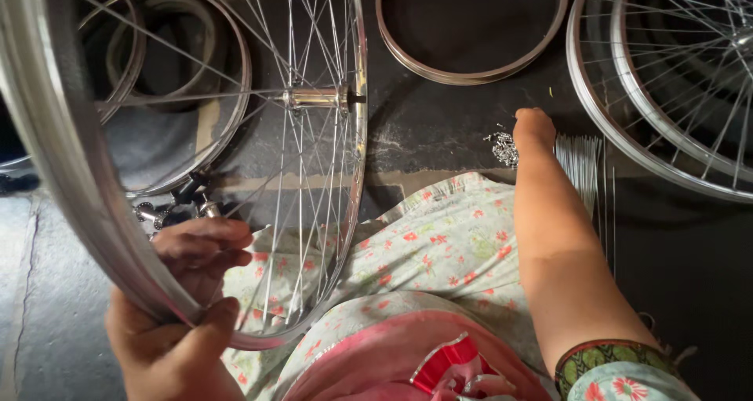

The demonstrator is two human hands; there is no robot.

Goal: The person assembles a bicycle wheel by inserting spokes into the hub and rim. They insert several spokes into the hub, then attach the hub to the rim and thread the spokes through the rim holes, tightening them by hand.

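Observation:
My left hand (184, 307) grips the shiny rim of a spoked bicycle wheel (70, 166) that stands tilted over my lap. Its metal hub (318, 97) sits in the middle of the thin spokes. My right hand (533, 127) reaches out to the floor, fingers curled down at a small heap of silver spoke nipples (503, 146); whether it holds any is hidden. A bundle of loose spokes (580, 162) lies just right of that hand.
A bare metal rim (471, 72) lies on the dark floor ahead. Stacked spoked wheels (667, 95) lie at the right, more rims (188, 72) behind the held wheel at the left. Small hub parts (184, 201) lie by my knee. Floral cloth (439, 244) covers my lap.

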